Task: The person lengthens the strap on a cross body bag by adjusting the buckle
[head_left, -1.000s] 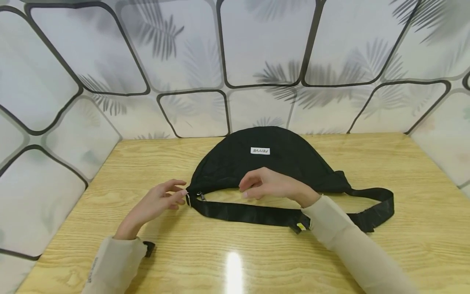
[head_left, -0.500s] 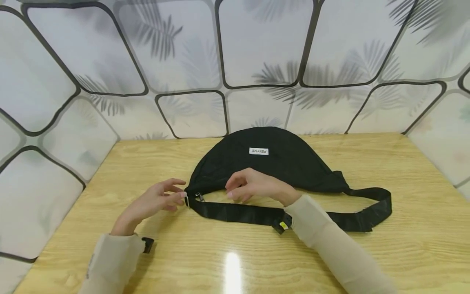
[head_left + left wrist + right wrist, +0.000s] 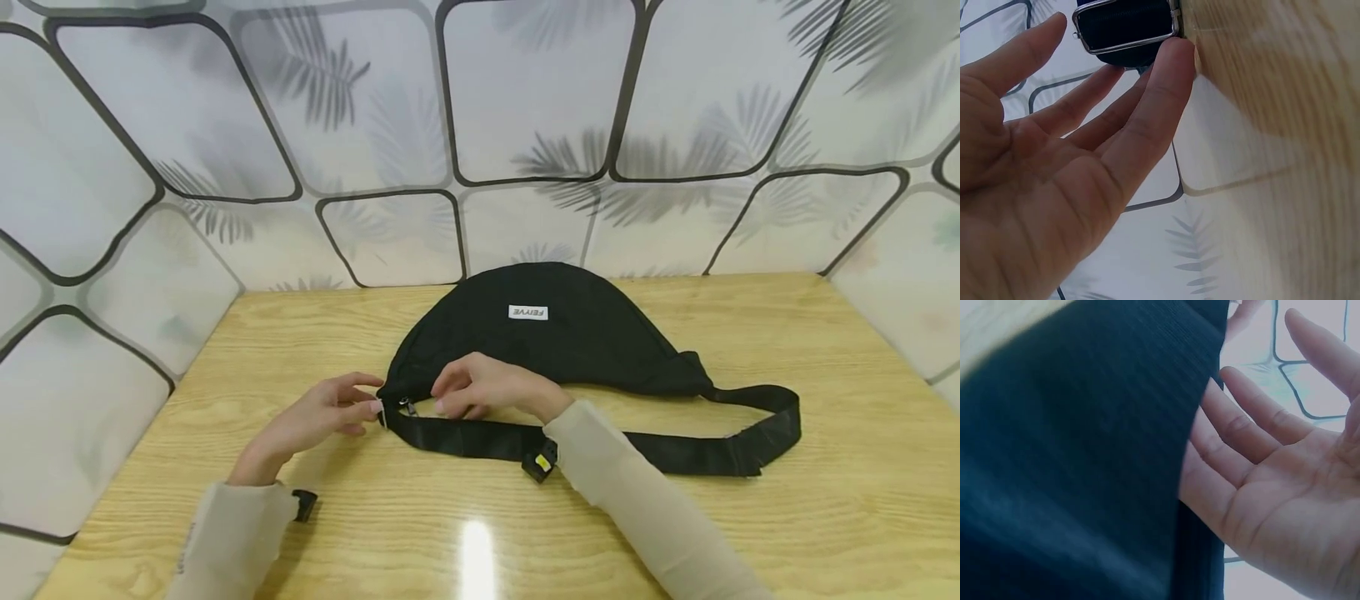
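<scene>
A black waist bag [image 3: 600,350] with a small white label lies on the table, its curved side away from me. At its left end, my left hand [image 3: 315,421] has its fingertips right at a metal buckle [image 3: 1132,46], with thumb and fingers spread apart. My right hand [image 3: 491,387] is over the gap between bag and strap [image 3: 465,437], fingers loosely bent, thumb apart, nothing between them. Just left of it is a zipper pull [image 3: 408,407]. In the right wrist view, the wide strap [image 3: 1085,444] hides some of the right fingertips.
The wooden table [image 3: 375,533] ends at a patterned backdrop [image 3: 532,92] behind the bag and on both sides. The strap's right part loops [image 3: 783,417] out past the bag. Small black devices sit at both wrists, one with a yellow mark [image 3: 542,461].
My right hand has moved left along the bag's near edge, toward the zipper pull. The left hand stays by the buckle, and the bag lies as before.
</scene>
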`<state>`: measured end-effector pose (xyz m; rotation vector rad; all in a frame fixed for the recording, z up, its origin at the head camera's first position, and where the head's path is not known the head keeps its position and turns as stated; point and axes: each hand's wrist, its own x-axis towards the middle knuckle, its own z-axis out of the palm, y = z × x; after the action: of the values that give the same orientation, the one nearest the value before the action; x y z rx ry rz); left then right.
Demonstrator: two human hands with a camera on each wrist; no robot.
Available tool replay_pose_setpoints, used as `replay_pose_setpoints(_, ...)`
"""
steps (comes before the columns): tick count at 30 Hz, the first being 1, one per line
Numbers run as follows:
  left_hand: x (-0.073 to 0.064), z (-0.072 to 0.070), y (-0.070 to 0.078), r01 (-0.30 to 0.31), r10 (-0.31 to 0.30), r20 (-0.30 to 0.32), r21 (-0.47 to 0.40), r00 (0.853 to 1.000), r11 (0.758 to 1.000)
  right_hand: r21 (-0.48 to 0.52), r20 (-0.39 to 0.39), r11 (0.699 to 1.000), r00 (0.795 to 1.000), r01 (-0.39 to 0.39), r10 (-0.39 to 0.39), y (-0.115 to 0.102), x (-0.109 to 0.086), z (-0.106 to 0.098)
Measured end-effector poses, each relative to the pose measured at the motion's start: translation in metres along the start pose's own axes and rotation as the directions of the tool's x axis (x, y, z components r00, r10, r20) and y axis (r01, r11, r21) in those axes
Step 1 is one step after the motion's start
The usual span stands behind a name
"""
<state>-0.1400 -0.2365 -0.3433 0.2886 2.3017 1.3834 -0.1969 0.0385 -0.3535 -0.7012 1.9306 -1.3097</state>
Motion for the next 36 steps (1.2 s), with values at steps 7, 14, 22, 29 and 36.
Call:
replay_pose_setpoints(7,0.004,0.002,-0.002,-0.023,0.024,-0.015,0.074,1.000,0.997,-0.023,0.016,1.000,1.000,0.003,-0.003,0.001,0.005,0.008)
replay_pose_setpoints(14,0.006,0.001,-0.004,-0.039,0.043,-0.035,0.111,0.998,0.993,-0.025,0.010,0.998,0.999,0.049,-0.049,0.003,0.004,0.010)
replay_pose_setpoints(22,0.006,0.005,-0.001,-0.056,0.061,-0.061,0.076,0.996,0.996,-0.124,-0.001,0.988,0.995,0.097,-0.098,0.003,0.003,0.011)
replay_pose_setpoints(29,0.007,0.009,0.002,-0.045,0.045,-0.097,0.003,0.994,0.999,-0.152,0.007,0.987,0.998,0.058,-0.058,0.001,0.004,0.015)
replay_pose_setpoints(36,0.007,0.011,0.004,-0.106,0.110,-0.139,0.035,0.984,0.994,-0.146,-0.019,0.988,0.998,0.048,-0.052,0.002,0.004,0.014)
